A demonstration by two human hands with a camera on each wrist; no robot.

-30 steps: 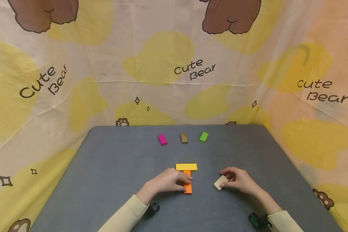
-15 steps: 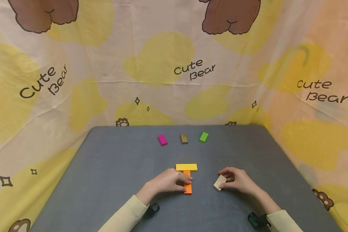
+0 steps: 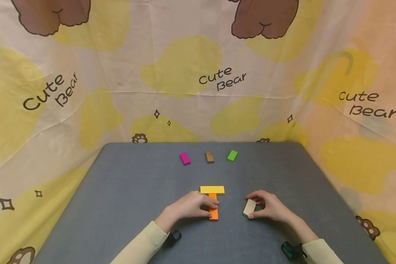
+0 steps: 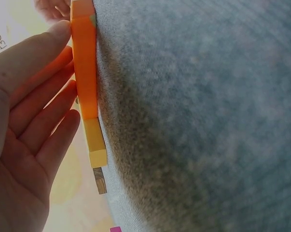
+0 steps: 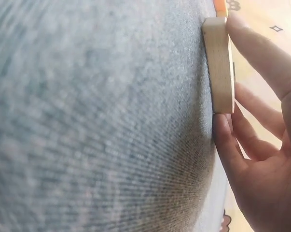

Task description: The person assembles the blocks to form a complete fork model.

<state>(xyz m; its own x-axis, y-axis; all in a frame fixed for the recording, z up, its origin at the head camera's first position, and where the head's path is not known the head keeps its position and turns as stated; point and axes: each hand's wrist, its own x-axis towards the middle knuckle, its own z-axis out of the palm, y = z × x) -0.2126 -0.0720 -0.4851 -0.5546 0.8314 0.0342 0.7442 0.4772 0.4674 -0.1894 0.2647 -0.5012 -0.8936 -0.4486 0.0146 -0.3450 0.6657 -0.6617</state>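
Observation:
Flat on the grey table lies an orange block (image 3: 213, 214), its far end against a yellow block (image 3: 212, 190) set crosswise, so the two form a T. My left hand (image 3: 193, 205) rests on the orange block; in the left wrist view its thumb and fairly straight fingertips touch the upper face. To the right, my right hand (image 3: 272, 207) pinches a pale wooden block (image 3: 249, 207) end to end, thumb at the near end and fingers at the far end. In the right wrist view this pale block (image 5: 219, 67) lies low along the cloth, slightly tilted.
Near the table's far edge, a magenta block (image 3: 185, 158), a brown wood-grain block (image 3: 209, 157) and a green block (image 3: 232, 156) lie spaced in a row. A printed cloth (image 3: 198, 73) hangs behind and along both sides of the grey table (image 3: 135, 183).
The right hand has turned the pale block so that it points more nearly away from me, and has shifted slightly left. The left hand and the orange and yellow blocks stay put.

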